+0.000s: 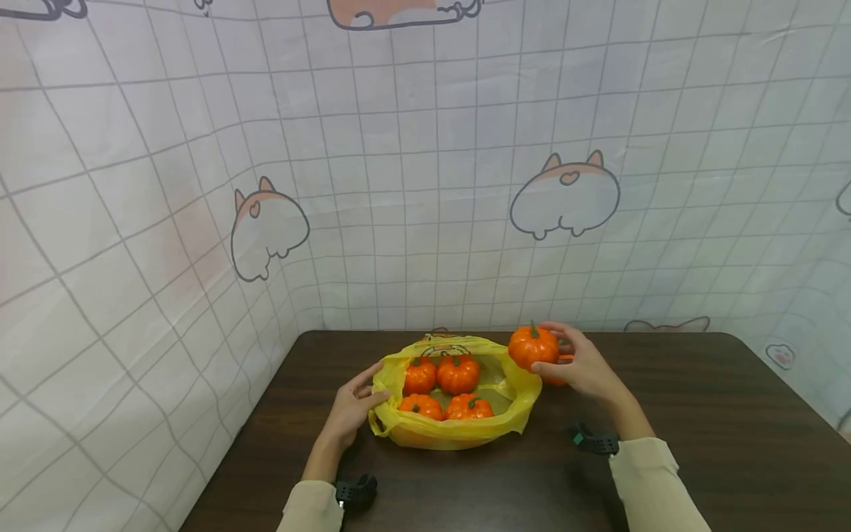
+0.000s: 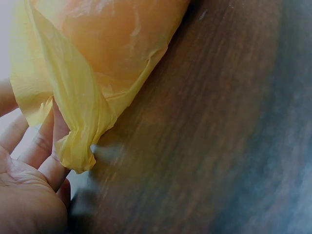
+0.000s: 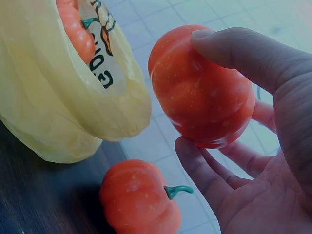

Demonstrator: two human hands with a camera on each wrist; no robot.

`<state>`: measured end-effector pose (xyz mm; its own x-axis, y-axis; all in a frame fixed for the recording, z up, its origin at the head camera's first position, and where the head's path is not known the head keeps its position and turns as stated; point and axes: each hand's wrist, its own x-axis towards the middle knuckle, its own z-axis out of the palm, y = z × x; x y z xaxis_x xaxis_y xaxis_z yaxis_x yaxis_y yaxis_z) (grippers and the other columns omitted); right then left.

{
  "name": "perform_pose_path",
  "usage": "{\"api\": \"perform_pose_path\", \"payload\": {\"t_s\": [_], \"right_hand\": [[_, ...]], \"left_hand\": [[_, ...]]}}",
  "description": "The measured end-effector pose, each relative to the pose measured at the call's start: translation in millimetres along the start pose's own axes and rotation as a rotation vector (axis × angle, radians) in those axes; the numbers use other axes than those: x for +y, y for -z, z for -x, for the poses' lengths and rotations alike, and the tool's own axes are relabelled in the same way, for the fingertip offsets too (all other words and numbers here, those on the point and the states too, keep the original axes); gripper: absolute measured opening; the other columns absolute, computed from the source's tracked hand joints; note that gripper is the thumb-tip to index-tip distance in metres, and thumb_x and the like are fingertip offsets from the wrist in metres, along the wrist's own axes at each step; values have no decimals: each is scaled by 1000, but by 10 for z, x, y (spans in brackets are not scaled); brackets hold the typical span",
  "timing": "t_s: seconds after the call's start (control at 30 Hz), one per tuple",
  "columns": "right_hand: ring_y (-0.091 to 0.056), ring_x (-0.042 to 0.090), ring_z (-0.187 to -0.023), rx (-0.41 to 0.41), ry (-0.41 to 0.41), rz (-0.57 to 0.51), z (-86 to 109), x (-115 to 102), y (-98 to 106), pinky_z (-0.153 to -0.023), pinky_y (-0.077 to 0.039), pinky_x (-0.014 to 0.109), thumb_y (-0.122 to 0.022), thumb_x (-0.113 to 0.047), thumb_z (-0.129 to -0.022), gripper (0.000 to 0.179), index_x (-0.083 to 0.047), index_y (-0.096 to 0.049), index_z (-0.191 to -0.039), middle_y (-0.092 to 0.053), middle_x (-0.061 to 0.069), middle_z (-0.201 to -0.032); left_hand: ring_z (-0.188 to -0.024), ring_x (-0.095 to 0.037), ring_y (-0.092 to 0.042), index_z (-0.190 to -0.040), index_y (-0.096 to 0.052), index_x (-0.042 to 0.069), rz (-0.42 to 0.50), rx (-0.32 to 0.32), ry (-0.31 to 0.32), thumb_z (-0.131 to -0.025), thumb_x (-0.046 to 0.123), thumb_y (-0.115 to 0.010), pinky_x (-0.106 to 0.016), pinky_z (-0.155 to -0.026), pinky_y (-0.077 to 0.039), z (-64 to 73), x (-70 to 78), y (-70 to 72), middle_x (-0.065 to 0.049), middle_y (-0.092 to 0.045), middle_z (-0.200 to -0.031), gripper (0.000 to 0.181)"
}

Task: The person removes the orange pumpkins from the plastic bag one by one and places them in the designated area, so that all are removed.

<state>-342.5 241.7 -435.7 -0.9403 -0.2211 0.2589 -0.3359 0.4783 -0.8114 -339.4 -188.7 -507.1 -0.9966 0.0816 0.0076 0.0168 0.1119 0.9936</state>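
R hand [image 1: 588, 369] has an orange pumpkin [image 1: 532, 347] gripped btwn thumb & fingers, up off the table [image 1: 465, 488], by the far R rim of a yellow plastic bag [image 1: 439, 439]; R wrist view shows a gap btwn the two. L hand [image 1: 347, 410] is at the bag's L side, fingers touching the film; can't tell if they pinch it or just prop it. Bunched handle [image 2: 78, 153] hangs by those fingers. Bag sits on table, mouth gaping up, w/ four pumpkins [image 1: 459, 374] visible inside, 2 far, 2 near. Loose pumpkin [image 3: 139, 197] is on the table just R of bag, mostly hidden behind R hand in head view.

Risks, my read: round, glossy skin held mainly by fingertips, so it cd slip & roll, poss. into the loose pumpkin. R rim is thin, floppy film w/ no hand propping it; if fruit or knuckles snag it, rim cd fold in or bag drag. If L fingers slacken, L side may sag over the contents. Hard tug on handle cd tip bag & spill them.
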Motion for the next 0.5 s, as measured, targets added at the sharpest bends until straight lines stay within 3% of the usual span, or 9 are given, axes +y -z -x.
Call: {"api": "perform_pose_path", "payload": {"t_s": [0.5], "right_hand": [[-55,47,-125,39,-61,17,53,94,148,-91,-57,53,-79,-33,-91,77,-12,-40,-154,-43,28,-151]], "left_hand": [[-94,-18,-71,-152,-51,25,-4,-7,-1,-96,11,-71,-33,-83,-59,9,-3,15,-14,-75,-111,62]]}}
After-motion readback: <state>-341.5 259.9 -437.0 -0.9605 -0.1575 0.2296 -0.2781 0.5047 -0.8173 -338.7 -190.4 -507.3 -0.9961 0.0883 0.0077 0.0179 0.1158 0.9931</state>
